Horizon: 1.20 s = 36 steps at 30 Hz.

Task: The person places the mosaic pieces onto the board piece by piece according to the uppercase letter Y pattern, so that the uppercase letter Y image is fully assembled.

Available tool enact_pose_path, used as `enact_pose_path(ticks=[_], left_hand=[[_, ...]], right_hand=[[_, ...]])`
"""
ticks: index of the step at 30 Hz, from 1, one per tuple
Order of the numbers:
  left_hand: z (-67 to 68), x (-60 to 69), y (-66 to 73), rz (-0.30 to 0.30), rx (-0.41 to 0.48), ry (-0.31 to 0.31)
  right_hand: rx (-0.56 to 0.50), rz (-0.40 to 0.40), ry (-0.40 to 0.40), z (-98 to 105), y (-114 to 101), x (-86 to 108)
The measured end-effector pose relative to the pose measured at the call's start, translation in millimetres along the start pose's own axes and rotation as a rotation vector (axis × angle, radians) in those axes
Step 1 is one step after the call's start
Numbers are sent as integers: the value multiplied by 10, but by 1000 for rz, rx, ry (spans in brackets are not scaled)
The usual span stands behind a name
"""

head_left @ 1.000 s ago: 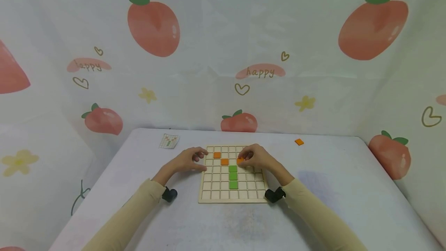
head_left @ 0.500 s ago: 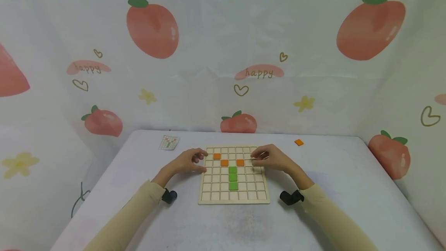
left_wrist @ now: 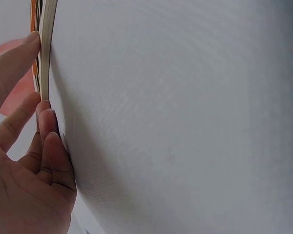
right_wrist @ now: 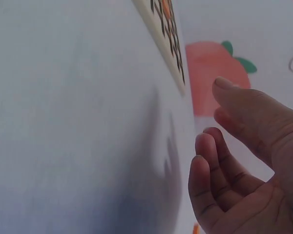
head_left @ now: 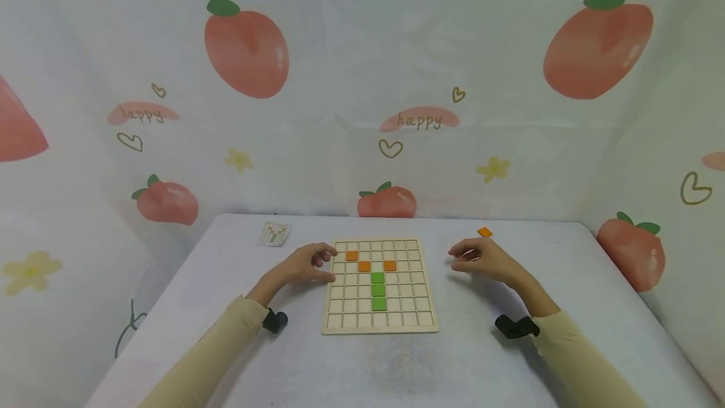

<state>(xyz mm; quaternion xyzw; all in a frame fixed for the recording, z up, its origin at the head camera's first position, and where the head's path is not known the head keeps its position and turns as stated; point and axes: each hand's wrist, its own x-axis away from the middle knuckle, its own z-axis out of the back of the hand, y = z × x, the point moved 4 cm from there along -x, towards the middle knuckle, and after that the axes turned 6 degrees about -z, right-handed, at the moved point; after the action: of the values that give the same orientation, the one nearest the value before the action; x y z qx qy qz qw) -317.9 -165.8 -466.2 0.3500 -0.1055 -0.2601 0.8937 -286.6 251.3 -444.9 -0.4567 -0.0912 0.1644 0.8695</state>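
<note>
A pale wooden grid board lies on the table in the head view. Three green square tiles form a column in its cells, and three orange square tiles sit above them. My left hand touches the board's left edge with thumb and fingertips; the left wrist view shows the thumb and a finger against the board's rim. Right of the board, my right hand hovers with loosely bent fingers and holds nothing. Just beyond it lies a loose orange tile.
A small paper card with a printed coloured grid pattern lies at the table's back left. The white table ends at a fruit-printed curtain. A dark cord shows at the left.
My right hand has left the orange tile at the board's right part and moved right, off the board, towards the loose tile. The left hand has stayed at the board's edge.
</note>
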Motion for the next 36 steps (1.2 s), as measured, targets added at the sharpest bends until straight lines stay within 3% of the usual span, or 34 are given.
enact_pose_path(ticks=[13,23,36], left_hand=[[-11,-8,-33,-11,-1,4],[-3,-7,-18,-8,-14,4],[6,1,-6,4,-4,1]], right_hand=[[10,-93,78,374,332,155],[49,-103,122,584,472,85],[103,-145,147,733,549,-140]])
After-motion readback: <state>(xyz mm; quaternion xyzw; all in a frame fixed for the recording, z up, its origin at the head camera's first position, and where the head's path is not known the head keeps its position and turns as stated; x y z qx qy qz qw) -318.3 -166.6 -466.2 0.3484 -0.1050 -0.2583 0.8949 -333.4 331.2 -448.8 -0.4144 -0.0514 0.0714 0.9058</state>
